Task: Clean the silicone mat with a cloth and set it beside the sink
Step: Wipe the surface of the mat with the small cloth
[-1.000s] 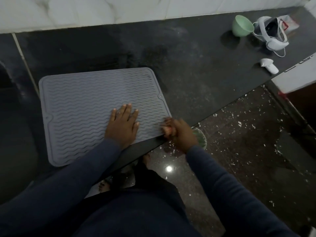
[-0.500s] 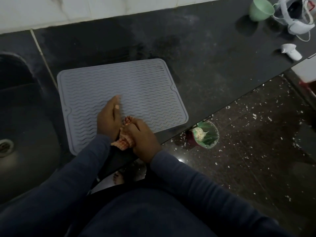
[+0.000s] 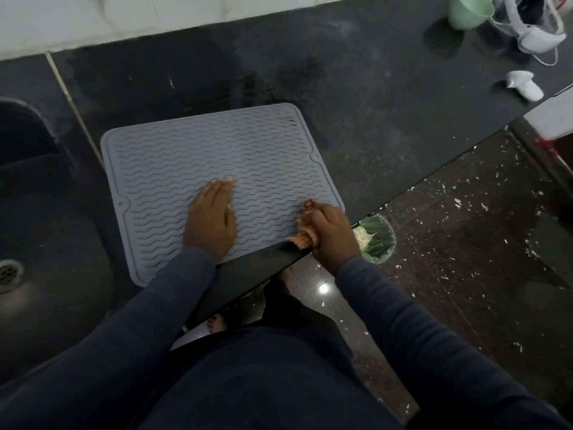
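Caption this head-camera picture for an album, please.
Left hand flat on a grey mat beside the sink, right hand gripping a bunched cloth at its near corner.

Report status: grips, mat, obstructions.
Left grip flat on mat. Right grip holds cloth at mat's near right edge. Mat on counter beside sink. Cup far right, apart.

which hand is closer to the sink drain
Left. The left hand lies flat on the silicone mat, toward the sink drain; the right hand grips the cloth at the mat's right edge.
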Tool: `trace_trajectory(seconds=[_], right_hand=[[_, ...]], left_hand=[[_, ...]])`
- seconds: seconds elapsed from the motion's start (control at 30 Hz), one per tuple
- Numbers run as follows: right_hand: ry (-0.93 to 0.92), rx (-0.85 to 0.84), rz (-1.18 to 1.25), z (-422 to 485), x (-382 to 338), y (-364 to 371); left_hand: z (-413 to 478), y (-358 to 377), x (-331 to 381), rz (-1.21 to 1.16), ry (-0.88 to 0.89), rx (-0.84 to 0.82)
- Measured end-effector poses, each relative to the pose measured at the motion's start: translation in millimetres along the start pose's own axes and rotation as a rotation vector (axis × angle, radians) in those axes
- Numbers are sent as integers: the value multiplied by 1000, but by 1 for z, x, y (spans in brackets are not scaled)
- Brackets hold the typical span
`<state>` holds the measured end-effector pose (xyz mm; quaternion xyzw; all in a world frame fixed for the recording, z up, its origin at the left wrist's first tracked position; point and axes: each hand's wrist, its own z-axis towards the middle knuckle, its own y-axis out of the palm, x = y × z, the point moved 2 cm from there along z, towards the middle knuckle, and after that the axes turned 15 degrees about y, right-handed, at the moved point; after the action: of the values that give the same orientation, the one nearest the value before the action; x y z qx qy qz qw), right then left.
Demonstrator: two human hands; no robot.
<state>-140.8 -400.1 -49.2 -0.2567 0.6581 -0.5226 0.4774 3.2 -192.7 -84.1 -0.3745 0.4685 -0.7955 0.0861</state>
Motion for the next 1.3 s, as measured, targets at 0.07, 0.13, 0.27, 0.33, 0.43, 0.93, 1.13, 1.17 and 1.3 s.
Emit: trace_trajectory(seconds=[0.07,0.13,0.27,0.33,0.43,0.93,1.13,1.17,1.3], right_hand=[[82,29,-13,6,16,-10],[170,28,-19,14,25,-17],[305,131,179,29,-5,-26],[186,145,263,33,-41,-21],[-213,-141,92,32,-74,-1],[-84,-112,5,139,-42,-22],[-139,-399,-73,104,9,-45],[-138,-439,-75,96,15,-48],[-166,-517,254,81,-5,-67]], left_hand=[[0,-2,0,-7,8,9],[1,-4,3,-12,-5,15],[3,-8,11,9,-21,14],[4,-9,13,54,-10,-1],[4,-8,13,180,-25,-84],[3,-2,10,208,-41,-7],[3,-1,11,179,-58,58],[3,-1,10,177,-68,51],[4,1,12,161,-104,15]])
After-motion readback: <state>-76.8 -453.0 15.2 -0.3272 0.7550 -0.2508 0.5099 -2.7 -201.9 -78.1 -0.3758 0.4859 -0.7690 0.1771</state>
